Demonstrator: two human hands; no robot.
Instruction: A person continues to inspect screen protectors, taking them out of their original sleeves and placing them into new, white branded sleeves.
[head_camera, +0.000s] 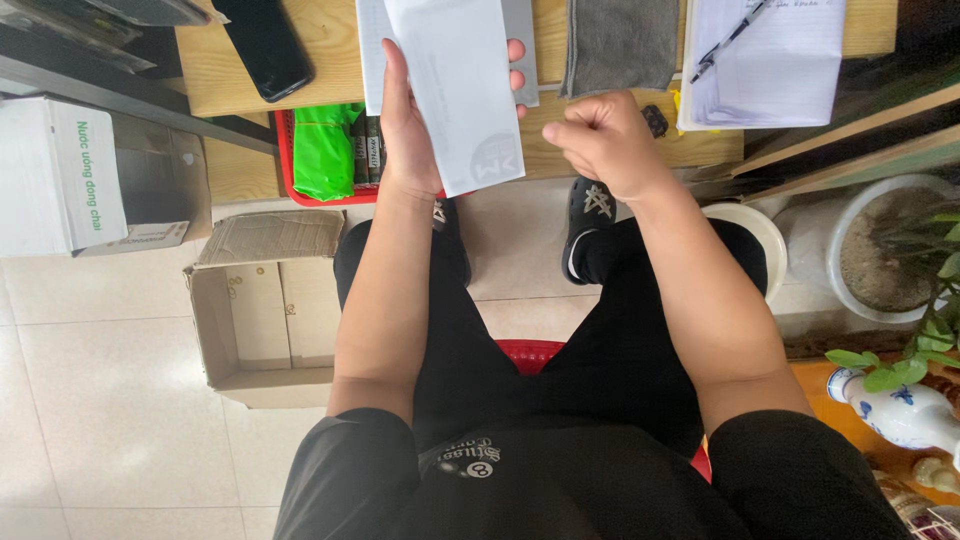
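Two bare hands work above our lap: our left hand (405, 125) clasps a flat white paper envelope (455, 85) along its left edge, fingertips curling round the far side, holding it tilted over the pale wooden tabletop (250, 90). Our right hand (600, 140) hangs just beside it in a closed fist, and we cannot tell whether it pinches anything. We judge the envelope light, thin and easily creased, best taken by its long edges. A black phone (265, 45) and a grey cloth (620, 45) lie on the table; an open cardboard box (255, 320) sits on the floor.
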